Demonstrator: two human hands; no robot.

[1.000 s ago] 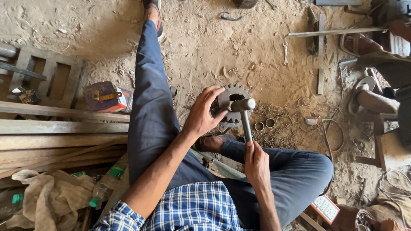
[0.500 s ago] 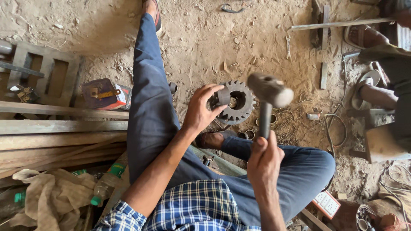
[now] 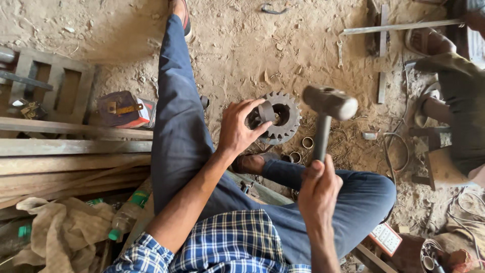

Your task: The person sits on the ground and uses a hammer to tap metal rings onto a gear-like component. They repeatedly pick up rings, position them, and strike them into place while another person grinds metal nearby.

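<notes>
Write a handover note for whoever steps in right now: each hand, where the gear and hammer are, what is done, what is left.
Left hand: fingers pinch a short grey metal cylinder upright over the centre hole of the round toothed steel gear, which lies flat on the sandy ground between the legs.
Right hand: grips the dark handle of the heavy grey sledge hammer, head raised above and to the right of the gear.
Nearby: small metal rings on the ground beside the gear.
Done: cylinder placed at the hole.
Left: it looks not yet fully seated; likely more blows needed.

gear partly hidden, perhaps 1 insert
</notes>
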